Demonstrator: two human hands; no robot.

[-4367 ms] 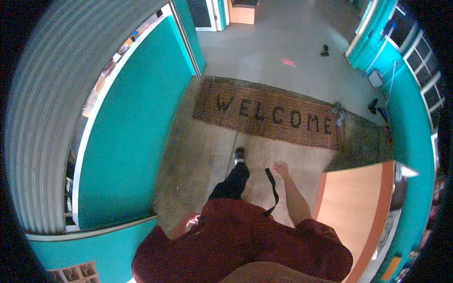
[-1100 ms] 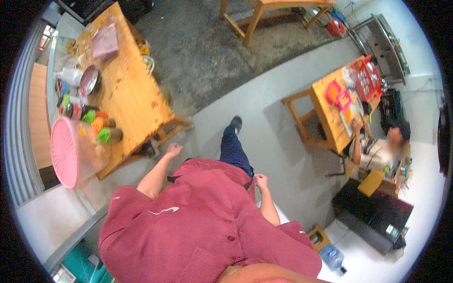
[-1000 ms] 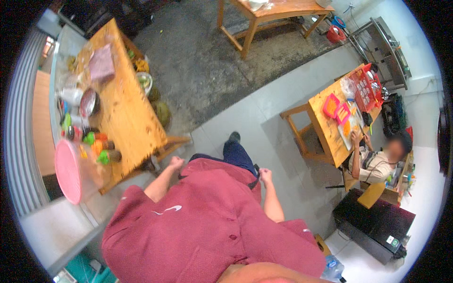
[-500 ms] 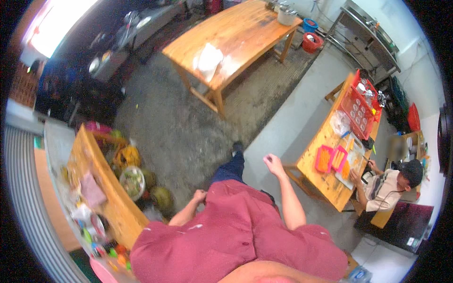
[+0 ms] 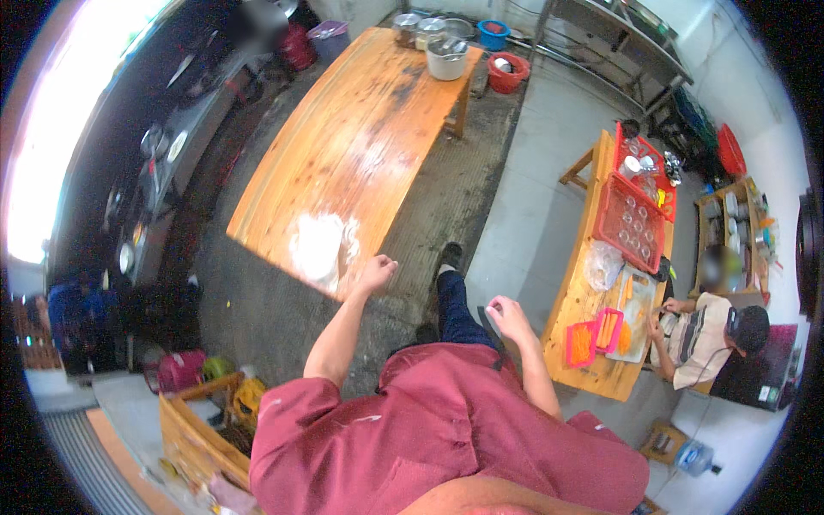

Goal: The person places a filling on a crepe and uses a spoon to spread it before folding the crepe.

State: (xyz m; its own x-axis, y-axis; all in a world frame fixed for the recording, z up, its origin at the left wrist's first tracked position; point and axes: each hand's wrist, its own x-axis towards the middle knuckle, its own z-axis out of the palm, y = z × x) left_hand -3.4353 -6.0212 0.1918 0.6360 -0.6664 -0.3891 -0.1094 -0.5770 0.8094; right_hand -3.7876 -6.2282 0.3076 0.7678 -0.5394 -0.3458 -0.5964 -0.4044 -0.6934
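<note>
Left hand [image 5: 378, 273] has neared white heap [image 5: 318, 249]; fingers, right hand [image 5: 511, 318] included, loosely curled, apparently empty. Heap: probably soft; scoop underneath.

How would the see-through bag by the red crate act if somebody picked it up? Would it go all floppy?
The clear bag would probably flop, since it looks thin and crumpled. It may be light, as it seems loosely bunched, though its contents are hard to make out. Pushed toward the red crate beside it, it would likely squash rather than roll.
</note>
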